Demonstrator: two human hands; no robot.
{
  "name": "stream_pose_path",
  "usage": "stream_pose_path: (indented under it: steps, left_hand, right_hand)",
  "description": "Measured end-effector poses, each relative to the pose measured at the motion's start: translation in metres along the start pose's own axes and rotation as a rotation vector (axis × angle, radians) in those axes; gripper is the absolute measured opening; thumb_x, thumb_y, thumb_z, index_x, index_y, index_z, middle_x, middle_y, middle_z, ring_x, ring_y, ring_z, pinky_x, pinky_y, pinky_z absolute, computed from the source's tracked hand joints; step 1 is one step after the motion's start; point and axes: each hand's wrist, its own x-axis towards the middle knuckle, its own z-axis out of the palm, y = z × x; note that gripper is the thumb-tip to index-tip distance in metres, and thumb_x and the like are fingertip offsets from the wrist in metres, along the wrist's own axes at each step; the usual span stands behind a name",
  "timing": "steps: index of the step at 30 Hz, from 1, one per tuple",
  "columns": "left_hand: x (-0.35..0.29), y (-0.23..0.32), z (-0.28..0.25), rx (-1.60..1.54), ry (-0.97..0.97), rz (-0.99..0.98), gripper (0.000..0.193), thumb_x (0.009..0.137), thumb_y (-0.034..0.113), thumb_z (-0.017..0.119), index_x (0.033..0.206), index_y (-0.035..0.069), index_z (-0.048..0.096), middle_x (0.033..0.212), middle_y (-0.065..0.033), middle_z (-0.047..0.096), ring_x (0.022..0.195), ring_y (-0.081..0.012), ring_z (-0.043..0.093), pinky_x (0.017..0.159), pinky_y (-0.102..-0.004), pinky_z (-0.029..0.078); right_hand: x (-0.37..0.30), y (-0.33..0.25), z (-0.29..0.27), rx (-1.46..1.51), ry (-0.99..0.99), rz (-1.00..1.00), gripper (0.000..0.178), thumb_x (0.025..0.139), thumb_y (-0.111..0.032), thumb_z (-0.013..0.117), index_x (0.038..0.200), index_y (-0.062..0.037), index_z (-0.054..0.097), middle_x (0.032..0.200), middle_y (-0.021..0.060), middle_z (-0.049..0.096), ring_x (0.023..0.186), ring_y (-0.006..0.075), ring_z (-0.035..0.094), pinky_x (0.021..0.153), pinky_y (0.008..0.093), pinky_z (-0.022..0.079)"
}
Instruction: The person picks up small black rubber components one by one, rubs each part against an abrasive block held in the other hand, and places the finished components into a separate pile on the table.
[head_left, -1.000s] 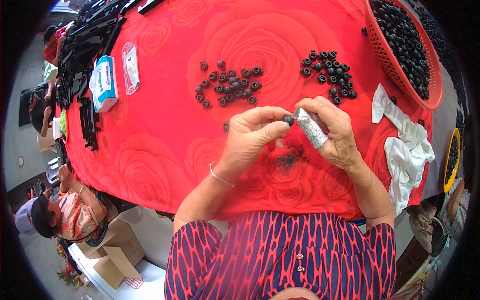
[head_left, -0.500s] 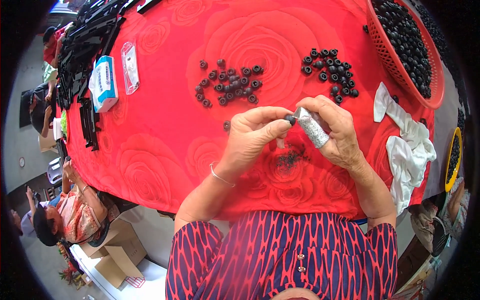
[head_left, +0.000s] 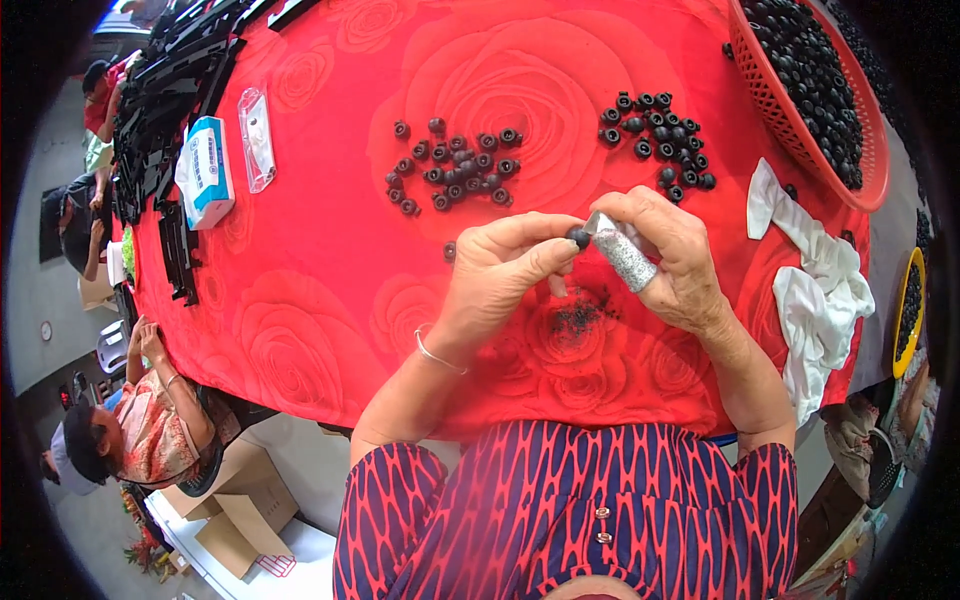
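- Left hand (head_left: 505, 262) pinches a small black round part (head_left: 578, 238) above the red surface (head_left: 330, 235).
- Right hand (head_left: 678, 258) curls nearly closed on a silver piece (head_left: 602, 228), kind unclear.
- The part looks light, stiff; best held by its sides.

Head cam: wide fisheye, close, looking steeply down from near edge of tabletop (head_left: 320, 220); left/right edges in frame.

The wearer on my feed has a navy top (head_left: 520, 500) with elongated coral-red loops, short sleeves (head_left: 390, 495) patterned alike, two small shiny buttons (head_left: 603, 513) and a thin, pale bangle (head_left: 430, 356).
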Motion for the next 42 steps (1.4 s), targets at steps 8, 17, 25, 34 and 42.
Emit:
stream_pose_path:
  steps: [8,17,25,34,42]
  left_hand:
    - [0.000,-0.002,0.000,0.024,-0.010,-0.012,0.022,0.085,0.007,0.061,0.105,-0.003,0.061,0.086,-0.0084,0.063,0.071,-0.0116,0.058,0.056,-0.0242,0.050]
    - [-0.001,-0.005,-0.002,0.013,-0.014,-0.032,0.022,0.086,0.008,0.059,0.105,-0.003,0.060,0.087,-0.0078,0.063,0.070,-0.0109,0.058,0.057,-0.0249,0.050]
    - [0.000,-0.008,0.000,-0.017,-0.011,-0.048,0.022,0.088,0.010,0.058,0.105,-0.004,0.059,0.084,-0.0051,0.061,0.064,-0.0110,0.058,0.059,-0.0208,0.047]
    - [0.000,-0.011,0.002,-0.009,0.031,-0.015,0.023,0.088,0.011,0.058,0.105,-0.004,0.059,0.084,-0.0054,0.061,0.064,-0.0103,0.057,0.059,-0.0210,0.049]
    - [0.001,-0.008,-0.003,-0.248,-0.025,-0.073,0.021,0.090,0.008,0.055,0.106,-0.004,0.057,0.088,-0.0090,0.062,0.071,-0.0117,0.058,0.059,-0.0262,0.053]
  right_hand:
    - [0.000,0.002,0.000,0.016,-0.003,0.014,0.029,0.072,0.000,0.062,0.100,0.0008,0.057,0.075,0.0119,0.054,0.066,0.0240,0.056,0.057,0.0316,0.043]
    - [0.000,-0.001,-0.001,0.004,-0.035,0.026,0.026,0.073,0.000,0.061,0.099,0.0006,0.057,0.075,0.0120,0.053,0.066,0.0251,0.056,0.058,0.0320,0.043]
    - [0.000,0.003,0.001,0.028,-0.012,0.012,0.024,0.073,0.000,0.061,0.097,0.0012,0.058,0.074,0.0123,0.053,0.065,0.0253,0.056,0.058,0.0326,0.044]
    - [0.002,-0.001,-0.002,0.030,-0.099,-0.026,0.024,0.072,-0.002,0.064,0.095,-0.0003,0.059,0.072,0.0114,0.054,0.063,0.0251,0.056,0.056,0.0328,0.043]
    - [0.002,-0.009,-0.005,0.055,-0.023,-0.043,0.035,0.068,-0.004,0.072,0.100,-0.0011,0.058,0.075,0.0091,0.057,0.064,0.0201,0.058,0.055,0.0292,0.045]
